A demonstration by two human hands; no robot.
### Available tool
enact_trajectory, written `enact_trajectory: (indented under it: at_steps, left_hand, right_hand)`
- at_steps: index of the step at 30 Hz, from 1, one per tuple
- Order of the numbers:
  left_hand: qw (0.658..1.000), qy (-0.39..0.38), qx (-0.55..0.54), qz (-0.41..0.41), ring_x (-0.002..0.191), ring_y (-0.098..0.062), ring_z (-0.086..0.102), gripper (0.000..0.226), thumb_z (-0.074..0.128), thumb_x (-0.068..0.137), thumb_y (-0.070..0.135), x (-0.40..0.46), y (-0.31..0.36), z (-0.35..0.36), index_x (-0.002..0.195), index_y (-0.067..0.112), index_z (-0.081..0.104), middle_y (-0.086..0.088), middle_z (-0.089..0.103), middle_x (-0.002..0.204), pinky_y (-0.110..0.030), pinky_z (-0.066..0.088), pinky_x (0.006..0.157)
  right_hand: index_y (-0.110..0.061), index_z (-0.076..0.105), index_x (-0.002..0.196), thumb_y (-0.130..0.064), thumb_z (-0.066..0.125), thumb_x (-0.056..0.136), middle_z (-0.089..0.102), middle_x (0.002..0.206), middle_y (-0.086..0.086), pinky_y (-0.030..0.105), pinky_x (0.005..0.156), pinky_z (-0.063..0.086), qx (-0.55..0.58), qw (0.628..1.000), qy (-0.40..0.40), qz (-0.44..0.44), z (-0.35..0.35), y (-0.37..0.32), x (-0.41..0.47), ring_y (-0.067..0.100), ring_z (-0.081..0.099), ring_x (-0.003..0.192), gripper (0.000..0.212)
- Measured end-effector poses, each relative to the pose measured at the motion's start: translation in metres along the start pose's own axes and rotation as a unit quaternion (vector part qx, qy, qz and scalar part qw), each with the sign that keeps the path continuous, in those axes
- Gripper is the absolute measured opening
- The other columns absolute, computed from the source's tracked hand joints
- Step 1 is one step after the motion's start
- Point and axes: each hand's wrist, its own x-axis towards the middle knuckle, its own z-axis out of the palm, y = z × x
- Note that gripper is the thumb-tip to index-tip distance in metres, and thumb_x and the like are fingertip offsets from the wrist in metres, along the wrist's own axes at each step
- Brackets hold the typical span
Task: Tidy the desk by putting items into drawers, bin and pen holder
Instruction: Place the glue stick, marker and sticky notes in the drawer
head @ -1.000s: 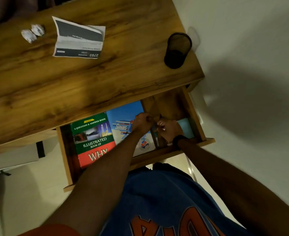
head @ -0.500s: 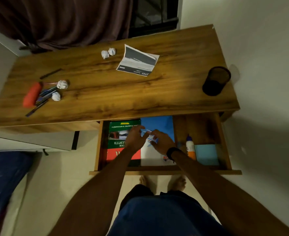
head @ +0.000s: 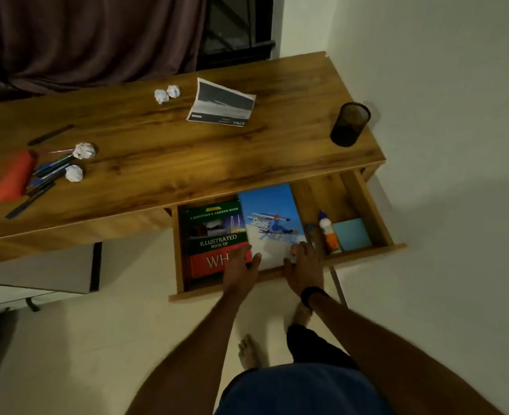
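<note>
Drawer (head: 367, 250) open, pulled out from under the desk (head: 187, 163). Both hands have dropped back from mid-drawer, where half a second ago they were bunched together over a small item; now they sit apart at the drawer's front edge. Left hand (head: 241, 269) lies flat with fingers spread, on the lower corner of the green-and-red book (head: 214, 235). Right hand (head: 302, 265) rests palm down on the blue book (head: 269, 217), fingers loosely curled; whether anything small is under them, cannot tell. Reading: the drawer load looks placed, and closing it seems the likely next step.

Inside the drawer: two glossy hardcovers flat, side by side, at its left. Right of a wooden divider, a glue bottle (head: 326, 232) lying down, white with orange label, and beside it a pale blue square pad (head: 352, 233).

Still out on the desk, a grained wood-look laminate top:
- far left of drawer: red soft cylindrical pouch (head: 15, 175), loose pens (head: 43, 175), one dark pen (head: 51, 134) apart
- four crumpled white paper balls, two by the pens (head: 79, 160), two farther back (head: 167, 93)
- creased printed leaflet (head: 222, 104), just behind the drawer
- black mesh pen holder (head: 350, 124), round, apparently empty, at the desk's right end

Pens and paper balls remain unsorted; bin not in view.
</note>
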Motion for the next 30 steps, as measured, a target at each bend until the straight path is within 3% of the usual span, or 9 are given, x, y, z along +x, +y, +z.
enact_trajectory:
  at_steps: [3, 8, 12, 17, 18, 20, 21, 24, 30]
  left_hand:
    - [0.999, 0.021, 0.039, 0.028, 0.117, -0.026, 0.051, 0.038, 0.056, 0.092, 0.037, -0.031, -0.009, 0.006, 0.123, 0.015, 0.055, -0.007, 0.053, 0.126, -0.032, 0.043, 0.094]
    - [0.982, 0.19, 0.0, -0.013, 0.1, -0.029, 0.052, 0.036, 0.053, 0.089, 0.043, -0.072, -0.005, 0.008, 0.107, 0.012, 0.057, -0.012, 0.055, 0.108, -0.036, 0.045, 0.08]
    - [0.943, 0.164, -0.16, -0.242, 0.102, -0.04, 0.06, 0.04, 0.048, 0.095, 0.046, -0.075, 0.014, 0.008, 0.103, 0.008, 0.06, -0.021, 0.066, 0.105, -0.04, 0.047, 0.081]
    - [0.847, 0.143, -0.341, -0.382, 0.123, -0.035, 0.051, 0.042, 0.044, 0.101, 0.02, -0.066, 0.027, 0.018, 0.136, -0.002, 0.04, -0.021, 0.047, 0.14, -0.042, 0.042, 0.099]
    - [0.812, 0.152, -0.418, -0.378, 0.12, -0.033, 0.053, 0.039, 0.042, 0.102, 0.021, -0.067, 0.033, 0.021, 0.135, 0.0, 0.038, -0.019, 0.045, 0.142, -0.041, 0.045, 0.096]
    - [0.714, 0.171, -0.578, -0.356, 0.108, -0.027, 0.059, 0.037, 0.04, 0.101, 0.038, -0.071, 0.051, 0.021, 0.127, 0.013, 0.045, -0.012, 0.053, 0.133, -0.036, 0.05, 0.086]
    - [0.684, 0.159, -0.628, -0.336, 0.112, -0.027, 0.058, 0.046, 0.037, 0.1, 0.047, -0.071, 0.057, 0.018, 0.13, 0.014, 0.047, -0.01, 0.053, 0.133, -0.035, 0.049, 0.088]
    - [0.678, 0.101, -0.654, -0.321, 0.135, -0.029, 0.042, 0.081, 0.031, 0.091, 0.068, -0.061, 0.064, 0.01, 0.147, 0.01, 0.033, -0.013, 0.04, 0.149, -0.038, 0.038, 0.107]
    - [0.659, 0.036, -0.694, -0.288, 0.143, -0.03, 0.031, 0.103, 0.027, 0.079, 0.083, -0.026, 0.083, -0.014, 0.151, 0.009, 0.025, -0.015, 0.029, 0.156, -0.041, 0.026, 0.118]
  right_hand:
    - [-0.012, 0.04, 0.14, -0.044, 0.053, 0.09, 0.026, 0.156, 0.015, 0.054, 0.117, 0.008, -0.012, 0.995, 0.051, 0.08, 0.002, -0.002, -0.029, 0.033, 0.016, 0.148, 0.06]
    - [-0.001, -0.006, 0.152, -0.046, 0.069, 0.083, -0.009, 0.162, 0.015, 0.038, 0.122, 0.005, 0.227, 0.936, 0.058, 0.261, -0.006, -0.007, -0.043, 0.028, -0.003, 0.15, 0.112]
    - [-0.011, 0.027, 0.149, -0.03, 0.07, 0.086, 0.043, 0.148, 0.012, 0.038, 0.108, 0.036, 0.444, 0.842, 0.028, 0.305, -0.009, -0.017, -0.041, 0.032, 0.043, 0.134, 0.079]
    - [-0.014, 0.052, 0.133, -0.023, 0.058, 0.094, 0.052, 0.137, 0.022, 0.039, 0.092, 0.05, 0.608, 0.726, -0.037, 0.32, -0.019, -0.013, -0.035, 0.031, 0.055, 0.119, 0.04]
    - [-0.01, 0.055, 0.13, -0.025, 0.054, 0.097, 0.036, 0.141, 0.023, 0.038, 0.091, 0.05, 0.626, 0.707, -0.048, 0.326, -0.024, -0.012, -0.033, 0.031, 0.056, 0.118, 0.036]
    - [-0.009, 0.056, 0.13, -0.03, 0.05, 0.099, 0.061, 0.114, 0.004, 0.03, 0.08, 0.05, 0.654, 0.679, -0.063, 0.328, -0.034, -0.008, -0.03, 0.022, 0.061, 0.103, 0.038]
    - [-0.012, 0.055, 0.132, -0.032, 0.049, 0.099, 0.062, 0.127, 0.008, 0.028, 0.079, 0.048, 0.663, 0.671, -0.075, 0.322, -0.036, -0.007, -0.028, 0.018, 0.06, 0.102, 0.039]
    - [-0.017, 0.052, 0.136, -0.037, 0.049, 0.099, 0.06, 0.133, 0.003, 0.031, 0.089, 0.049, 0.665, 0.672, -0.114, 0.307, -0.045, -0.005, -0.019, 0.017, 0.058, 0.113, 0.042]
    - [-0.016, 0.056, 0.13, -0.058, 0.049, 0.091, 0.064, 0.121, 0.007, 0.028, 0.074, 0.053, 0.668, 0.67, -0.144, 0.291, -0.066, -0.02, 0.024, 0.019, 0.062, 0.101, 0.057]
